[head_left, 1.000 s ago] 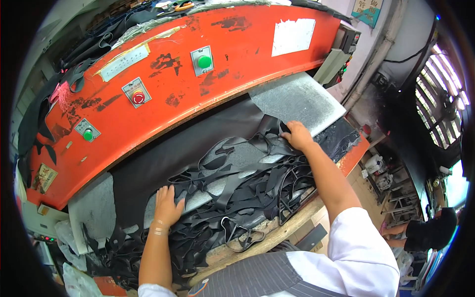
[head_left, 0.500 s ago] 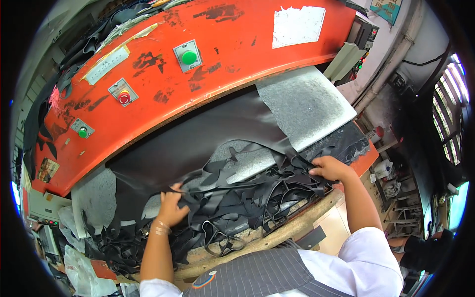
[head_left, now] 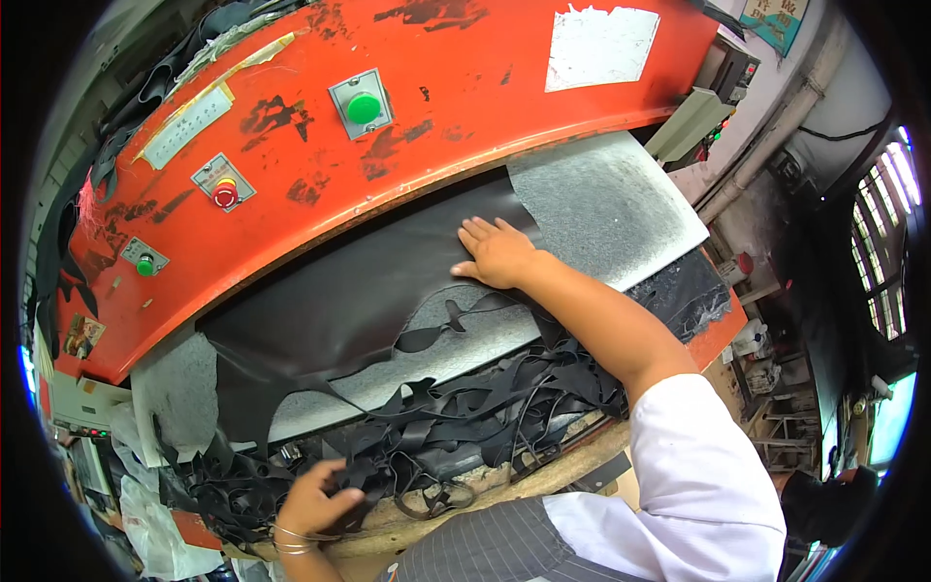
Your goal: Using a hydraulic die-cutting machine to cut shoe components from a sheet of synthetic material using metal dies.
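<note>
A large dark sheet, apparently leather (head_left: 339, 301), lies across the grey-white board (head_left: 611, 209) of a red press. Its near edge is cut into curved gaps and thin strips. My right hand (head_left: 497, 254) rests flat on the sheet near its right end, fingers spread and nothing held. Lower left, my left hand (head_left: 315, 500) is over a tangled heap of black scraps (head_left: 465, 407), with thumb and fingers apart. Slight blur softens the left fingers, and no scrap shows gripped in them.
The red press body (head_left: 320, 184) arches over the board's far side, with green buttons (head_left: 363, 108) and a red emergency knob (head_left: 225, 194). A pale beam (head_left: 543, 485) runs along the near edge. Plastic bags (head_left: 155, 529) hang at lower left; shelving stands at right.
My right hand has let go of the scraps at the right edge and moved up-left onto the sheet. My left hand has dropped from the sheet's edge toward the near scraps.
</note>
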